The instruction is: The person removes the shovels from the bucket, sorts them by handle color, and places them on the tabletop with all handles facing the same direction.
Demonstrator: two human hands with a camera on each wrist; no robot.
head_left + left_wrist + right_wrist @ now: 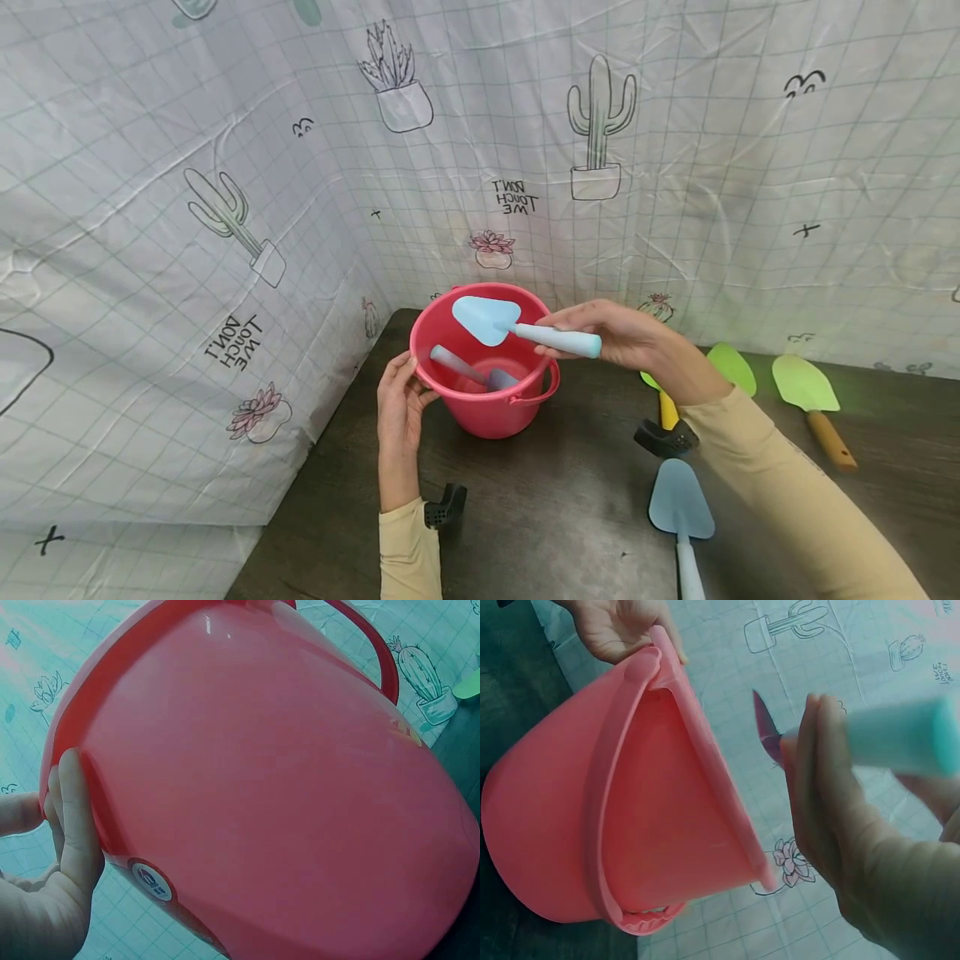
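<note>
A pink bucket [487, 412] stands tilted on the dark table. My left hand [402, 406] grips its rim at the left, thumb and fingers on either side of the wall in the left wrist view. Over the bucket's mouth, my right hand [607, 333] pinches the pale handle of a light blue trowel [486, 319], whose blade points left. Inside the bucket lies another trowel [459, 364] with a bluish handle. In the right wrist view the held trowel's handle [900, 736] passes between fingers and thumb, above the bucket's opening.
A second light blue trowel [681, 500] lies at the front right. Farther back are a green trowel with a wooden handle [831, 437], a green blade [731, 367] and a yellow handle [667, 410], partly behind the right arm. A patterned sheet [480, 150] hangs behind and at the left.
</note>
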